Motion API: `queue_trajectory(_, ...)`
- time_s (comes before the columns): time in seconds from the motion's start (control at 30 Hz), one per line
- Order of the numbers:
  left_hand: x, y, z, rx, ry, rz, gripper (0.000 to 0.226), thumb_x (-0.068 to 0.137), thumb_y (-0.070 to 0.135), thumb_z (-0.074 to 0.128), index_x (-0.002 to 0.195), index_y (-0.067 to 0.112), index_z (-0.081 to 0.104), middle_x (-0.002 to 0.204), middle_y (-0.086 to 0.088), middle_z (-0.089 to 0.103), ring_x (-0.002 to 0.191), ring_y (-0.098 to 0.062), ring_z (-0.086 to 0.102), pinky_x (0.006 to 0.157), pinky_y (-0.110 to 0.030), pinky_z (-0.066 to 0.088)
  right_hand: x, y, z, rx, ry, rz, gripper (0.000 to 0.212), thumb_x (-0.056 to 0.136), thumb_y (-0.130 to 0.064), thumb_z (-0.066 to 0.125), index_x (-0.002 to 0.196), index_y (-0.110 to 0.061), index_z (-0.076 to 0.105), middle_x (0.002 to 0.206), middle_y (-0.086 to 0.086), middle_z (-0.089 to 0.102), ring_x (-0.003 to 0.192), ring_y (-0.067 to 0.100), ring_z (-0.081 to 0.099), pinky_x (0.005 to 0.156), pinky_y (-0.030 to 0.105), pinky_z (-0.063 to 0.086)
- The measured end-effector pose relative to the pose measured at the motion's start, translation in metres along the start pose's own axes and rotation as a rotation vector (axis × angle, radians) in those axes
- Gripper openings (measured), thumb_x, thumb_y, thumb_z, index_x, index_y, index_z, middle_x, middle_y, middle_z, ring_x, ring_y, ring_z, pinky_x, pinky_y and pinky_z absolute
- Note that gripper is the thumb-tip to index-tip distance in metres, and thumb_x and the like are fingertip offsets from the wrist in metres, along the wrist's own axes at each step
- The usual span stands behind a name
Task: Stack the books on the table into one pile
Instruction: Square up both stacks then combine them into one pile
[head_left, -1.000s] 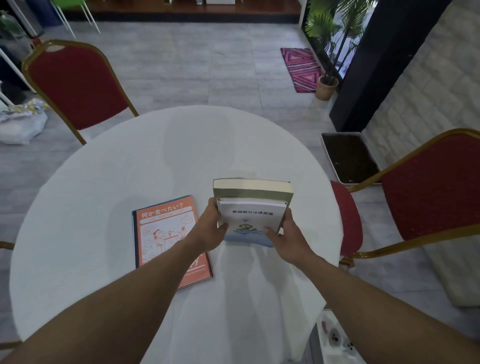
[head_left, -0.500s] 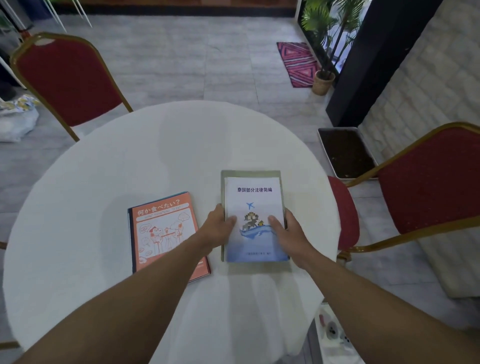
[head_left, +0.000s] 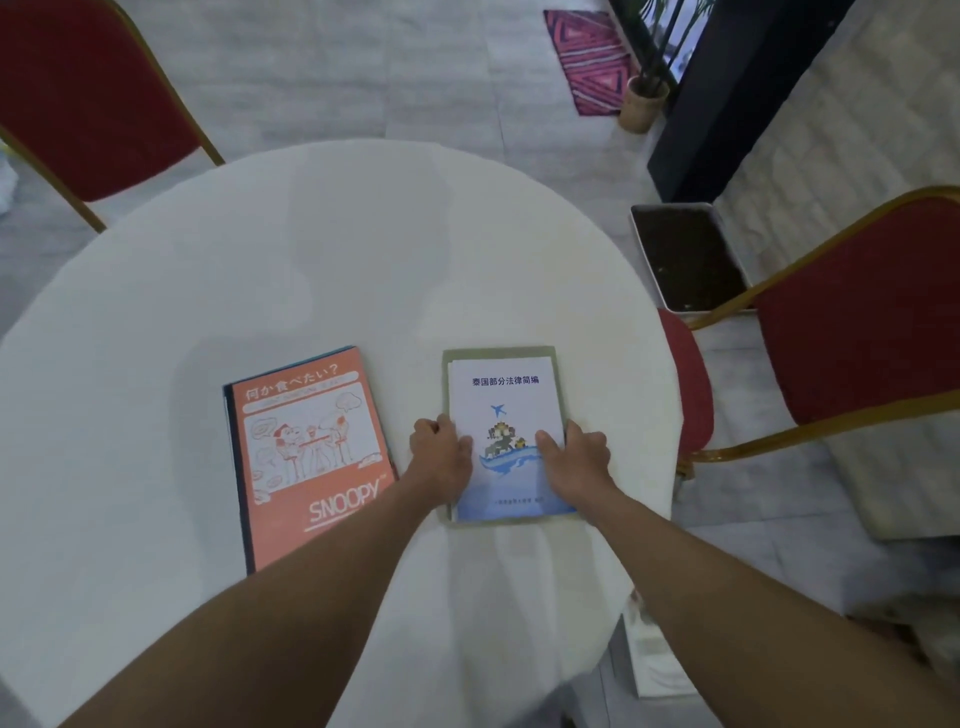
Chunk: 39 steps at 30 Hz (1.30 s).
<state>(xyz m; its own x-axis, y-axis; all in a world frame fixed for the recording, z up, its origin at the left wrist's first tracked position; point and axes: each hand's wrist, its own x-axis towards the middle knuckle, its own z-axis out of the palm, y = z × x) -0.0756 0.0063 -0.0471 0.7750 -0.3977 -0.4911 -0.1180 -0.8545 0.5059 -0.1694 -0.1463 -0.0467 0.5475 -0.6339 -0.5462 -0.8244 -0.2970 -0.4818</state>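
A white and blue booklet (head_left: 504, 395) lies flat on top of a thicker olive-green book (head_left: 560, 374) on the round white table (head_left: 337, 260). My left hand (head_left: 441, 452) grips the left edge of this pair, thumb on the booklet. My right hand (head_left: 576, 457) holds the right edge the same way. To the left, an orange Snoopy notebook (head_left: 306, 452) lies flat on a dark blue book (head_left: 232, 447), apart from my hands.
Red chairs with gold frames stand at the far left (head_left: 88, 104) and the right (head_left: 852, 322). A tray of dark soil (head_left: 685, 260), a potted plant (head_left: 641, 104) and a pink rug (head_left: 592, 57) are on the floor beyond the table.
The booklet and green book were tilted up in my hands; they now lie flat on the table, with both hands still on their edges.
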Motion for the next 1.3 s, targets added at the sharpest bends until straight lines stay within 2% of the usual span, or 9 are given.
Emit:
queue_trajectory(0.2, 0.003, -0.004, -0.01, 0.004, -0.08, 0.025, 0.041, 0.103, 0.025, 0.035, 0.131, -0.005, 0.038, 0.136, -0.026, 0.035, 0.126, -0.041, 0.042, 0.106, -0.039, 0.035, 0.008, -0.005, -0.003, -0.127, -0.049, 0.029, 0.059, 0.101, -0.048, 0.039, 0.138, -0.003, 0.047, 0.143, 0.024, 0.038, 0.135, 0.04, 0.038, 0.11, 0.044, 0.036)
queue_trajectory(0.3, -0.001, -0.016, -0.023, -0.057, -0.042, 0.079, 0.04, 0.102, 0.022, 0.037, 0.133, -0.003, 0.039, 0.135, -0.025, 0.041, 0.126, -0.038, 0.044, 0.104, -0.038, 0.038, 0.001, -0.017, 0.001, -0.198, 0.092, 0.003, 0.059, 0.099, -0.049, 0.041, 0.139, -0.006, 0.045, 0.147, 0.017, 0.037, 0.136, 0.037, 0.035, 0.108, 0.046, 0.032)
queue_trajectory(0.43, -0.011, -0.046, -0.055, -0.099, 0.153, 0.043, 0.052, 0.101, 0.026, 0.044, 0.145, 0.002, 0.035, 0.142, -0.021, 0.041, 0.132, -0.034, 0.04, 0.111, -0.041, 0.033, -0.013, -0.05, 0.013, -0.172, 0.266, -0.243, 0.057, 0.097, -0.045, 0.049, 0.145, -0.015, 0.042, 0.147, 0.009, 0.037, 0.136, 0.031, 0.033, 0.108, 0.045, 0.029)
queue_trajectory(0.7, -0.036, -0.146, -0.094, 0.033, 0.312, -0.322, 0.055, 0.092, 0.034, 0.053, 0.136, 0.004, 0.038, 0.137, -0.019, 0.038, 0.126, -0.033, 0.04, 0.1, -0.042, 0.043, -0.037, -0.126, 0.078, -0.118, -0.16, -0.544, 0.052, 0.096, -0.032, 0.061, 0.143, -0.012, 0.05, 0.14, 0.011, 0.05, 0.126, 0.026, 0.055, 0.107, 0.035, 0.042)
queue_trajectory(0.8, -0.043, -0.169, -0.092, 0.023, 0.317, -0.435, 0.055, 0.09, 0.035, 0.055, 0.132, 0.004, 0.038, 0.133, -0.017, 0.038, 0.122, -0.032, 0.042, 0.095, -0.039, 0.045, -0.041, -0.136, 0.103, -0.231, -0.283, -0.429, 0.066, 0.092, -0.041, 0.063, 0.146, -0.009, 0.044, 0.145, 0.013, 0.047, 0.128, 0.028, 0.054, 0.105, 0.038, 0.045)
queue_trajectory(0.9, -0.044, -0.176, -0.089, -0.04, 0.299, -0.511, 0.052, 0.093, 0.036, 0.052, 0.131, 0.003, 0.038, 0.132, -0.019, 0.041, 0.12, -0.032, 0.045, 0.094, -0.039, 0.046, -0.045, -0.138, 0.121, -0.258, -0.3, -0.36, 0.055, 0.084, -0.04, 0.07, 0.127, -0.008, 0.056, 0.128, 0.012, 0.059, 0.108, 0.027, 0.064, 0.089, 0.037, 0.055)
queue_trajectory(1.0, -0.042, -0.178, -0.089, -0.121, 0.302, -0.551, 0.049, 0.093, 0.035, 0.054, 0.129, 0.005, 0.041, 0.131, -0.018, 0.043, 0.119, -0.031, 0.048, 0.095, -0.038, 0.046, -0.046, -0.143, 0.13, -0.235, -0.271, -0.293, 0.057, 0.077, -0.036, 0.077, 0.123, -0.008, 0.058, 0.123, 0.011, 0.062, 0.104, 0.027, 0.067, 0.083, 0.035, 0.056)
queue_trajectory(1.17, -0.036, -0.184, -0.102, -0.73, 0.282, -0.606, 0.047, 0.089, 0.026, 0.061, 0.129, 0.011, 0.043, 0.126, -0.015, 0.053, 0.104, -0.032, 0.062, 0.082, -0.047, 0.058, -0.04, -0.154, 0.131, -0.091, -0.355, -0.131, 0.05, 0.077, -0.023, 0.083, 0.118, -0.005, 0.063, 0.114, 0.01, 0.072, 0.095, 0.025, 0.073, 0.085, 0.039, 0.061)
queue_trajectory(1.3, -0.03, -0.181, -0.114, -0.979, 0.272, -0.507, 0.024, 0.097, 0.026, 0.054, 0.118, 0.019, 0.044, 0.108, -0.008, 0.066, 0.084, -0.023, 0.069, 0.059, -0.034, 0.058, -0.036, -0.157, 0.132, -0.011, -0.367, -0.063, 0.046, 0.076, -0.019, 0.083, 0.114, -0.006, 0.062, 0.102, 0.008, 0.073, 0.084, 0.023, 0.074, 0.08, 0.038, 0.063)
